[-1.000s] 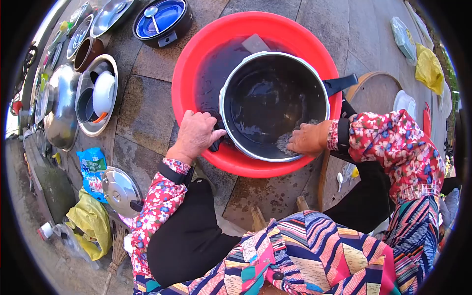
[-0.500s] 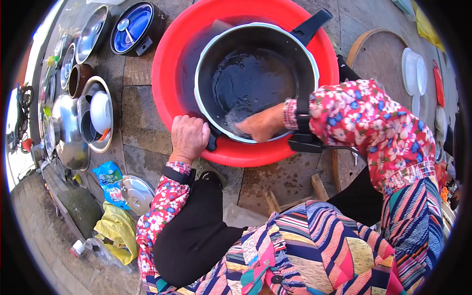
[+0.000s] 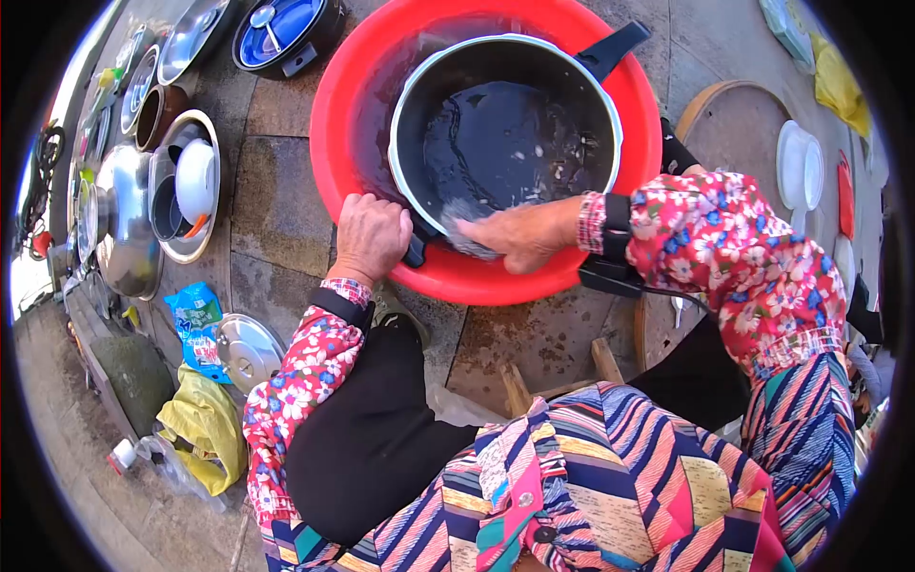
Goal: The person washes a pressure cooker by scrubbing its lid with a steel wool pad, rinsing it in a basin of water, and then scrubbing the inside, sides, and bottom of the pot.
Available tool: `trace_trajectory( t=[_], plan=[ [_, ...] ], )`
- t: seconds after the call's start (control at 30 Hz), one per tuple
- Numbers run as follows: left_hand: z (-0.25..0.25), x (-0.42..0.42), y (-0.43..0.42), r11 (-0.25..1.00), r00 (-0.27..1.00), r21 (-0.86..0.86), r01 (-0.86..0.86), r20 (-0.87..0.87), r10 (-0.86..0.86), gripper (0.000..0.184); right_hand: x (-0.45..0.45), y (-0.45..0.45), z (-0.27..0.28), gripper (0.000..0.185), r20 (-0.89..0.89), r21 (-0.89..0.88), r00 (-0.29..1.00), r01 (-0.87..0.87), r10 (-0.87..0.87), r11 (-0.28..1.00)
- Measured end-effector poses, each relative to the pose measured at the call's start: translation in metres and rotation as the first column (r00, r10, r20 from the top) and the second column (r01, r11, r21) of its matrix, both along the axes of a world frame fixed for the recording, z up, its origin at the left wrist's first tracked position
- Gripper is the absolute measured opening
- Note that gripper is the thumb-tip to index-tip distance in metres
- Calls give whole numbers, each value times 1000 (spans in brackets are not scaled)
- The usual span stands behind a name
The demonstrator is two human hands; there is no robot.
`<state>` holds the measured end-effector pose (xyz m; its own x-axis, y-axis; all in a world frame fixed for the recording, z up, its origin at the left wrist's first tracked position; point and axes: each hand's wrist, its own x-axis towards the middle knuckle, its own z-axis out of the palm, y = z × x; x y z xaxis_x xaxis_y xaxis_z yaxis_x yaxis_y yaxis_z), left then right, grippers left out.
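A dark-lined pot with a silver rim sits tilted in a red plastic basin. Dark water with pale bits lies in the pot, and a long black handle sticks out at its far right. My left hand is wrapped round the short black handle on the near left side. At the near rim, my right hand presses a grey steel wool scrubber against the pot. Its fingertips are partly hidden by the scrubber and the hand itself.
Metal bowls, a white bowl and a blue-lined pot stand on the left. Nearer are a blue packet, a metal lid and a yellow bag. On the right, a round wooden board holds a white plastic container.
My right hand has moved the scrubber from the pot's inner wall up onto its near rim. The left hand keeps its grip on the short handle. The view has shifted slightly.
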<state>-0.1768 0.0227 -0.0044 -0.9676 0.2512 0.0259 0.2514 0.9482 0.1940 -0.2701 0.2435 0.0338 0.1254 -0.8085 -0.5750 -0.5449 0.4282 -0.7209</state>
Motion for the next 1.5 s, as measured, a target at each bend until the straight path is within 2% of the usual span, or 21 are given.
trace_trajectory(
  t=[0.1, 0.23, 0.27, 0.3, 0.33, 0.4, 0.43, 0.53, 0.63, 0.73, 0.83, 0.87, 1.0, 1.1, 1.2, 1.27, 1.33, 1.4, 1.43, 1.47, 1.5],
  plan=[
    [-3, 0, 2, 1000, 999, 6, -18, -32, 18, 21, -32, 57, 8, 55, -92, 292, 897, -392, 433, 872],
    [-1, 2, 2, 999, 999, 11, -36, -26, 36, 20, 0, 12, 3, 44, 65, 187, 978, -208, 200, 960],
    [-1, 2, 2, 999, 999, 17, -36, -25, 36, 19, 8, -9, -15, 45, 64, 56, 998, 17, -20, 998],
    [-4, 3, 0, 999, 999, 11, -48, -8, 48, 21, -1, -42, -5, 49, 183, 215, 965, 148, -188, 965],
    [-2, 5, 0, 999, 999, 18, -44, 15, 44, 22, -5, -55, -7, 59, 47, 144, 956, 279, -288, 949],
    [5, 0, 0, 999, 999, 27, -22, 46, 21, 26, 8, -34, -23, 66, 57, -115, 946, 322, -318, 940],
    [15, -4, 5, 998, 973, 34, -51, 226, 42, 32, 15, -14, -39, 74, -57, -197, 958, 265, -281, 944],
    [2, -13, 22, 954, 731, 223, -199, 682, -7, 43, 18, 11, -16, 78, -172, 22, 974, 153, -147, 988],
    [-2, -20, 26, 877, 684, 331, -349, 729, -3, 42, 21, 20, -25, 75, -211, -70, 943, 247, -257, 966],
    [5, -13, 32, 915, 754, 223, -336, 646, 120, 41, 25, 20, -39, 77, -169, -98, 943, 275, -288, 957],
    [-2, -11, 29, 891, 789, 277, -360, 600, 132, 34, 9, 21, -44, 88, 18, -62, 968, 249, -248, 967],
    [-5, -12, 27, 877, 793, 302, -373, 595, 132, 33, -6, 22, -50, 99, 203, 50, 953, 220, -225, 974],
    [-15, -13, 16, 821, 836, 403, -404, 527, 152, 24, -34, 30, -62, 81, 63, 361, 992, 81, -111, 929],
    [-22, -10, 13, 814, 878, 459, -356, 462, 124, 20, -50, 32, -52, 67, -82, 498, 969, -161, 231, 852],
    [-27, -11, 10, 829, 881, 449, -335, 462, 106, 20, -81, 12, -68, 58, -199, 651, 918, -138, 343, 746],
    [-24, -12, 9, 795, 850, 470, -384, 517, 105, 21, -117, -4, -80, 50, -245, 640, 928, 373, -281, 672],
    [-16, -13, 10, 792, 831, 466, -395, 549, 91, 27, -160, -13, -125, 43, -515, 185, 819, 392, -251, 901],
    [-2, -12, 16, 820, 826, 441, -365, 560, 67, 34, -171, 0, -190, 39, -547, -100, 687, 513, -478, 852],
    [0, -14, 18, 820, 805, 435, -371, 592, 50, 48, -170, -10, -181, 35, -184, 116, 604, 797, -775, 593],
    [3, -12, 22, 812, 836, 449, -373, 542, 84, 44, -168, -19, -173, 31, 8, 380, 214, 903, -977, 201],
    [0, -11, 23, 822, 831, 426, -379, 548, 99, 42, -148, -22, -139, 29, 237, 563, 207, 767, -949, 308]
  ],
)
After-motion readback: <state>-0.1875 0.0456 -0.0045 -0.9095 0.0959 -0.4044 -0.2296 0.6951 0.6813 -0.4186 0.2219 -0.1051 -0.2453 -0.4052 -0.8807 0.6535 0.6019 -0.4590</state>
